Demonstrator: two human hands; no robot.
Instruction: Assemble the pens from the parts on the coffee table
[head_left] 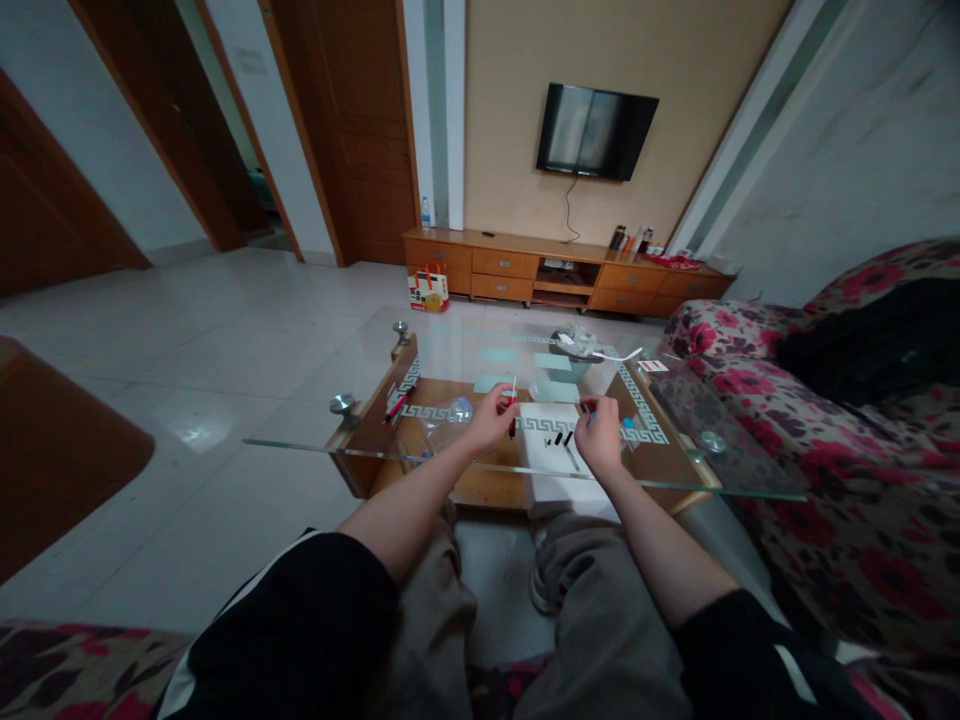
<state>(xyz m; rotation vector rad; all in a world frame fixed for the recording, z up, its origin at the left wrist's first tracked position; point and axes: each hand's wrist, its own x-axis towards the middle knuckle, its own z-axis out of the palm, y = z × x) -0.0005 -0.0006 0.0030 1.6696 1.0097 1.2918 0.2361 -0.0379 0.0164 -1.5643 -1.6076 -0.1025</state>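
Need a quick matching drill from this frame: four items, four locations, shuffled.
Items:
1. left hand
2. right hand
3. TV
4. paper bag

Places:
A. on the wall
B. on the floor by the cabinet
C. holding a red and white pen
D. over the white sheet beside small black parts

Pairs: 1-C, 2-D, 3-A, 4-B
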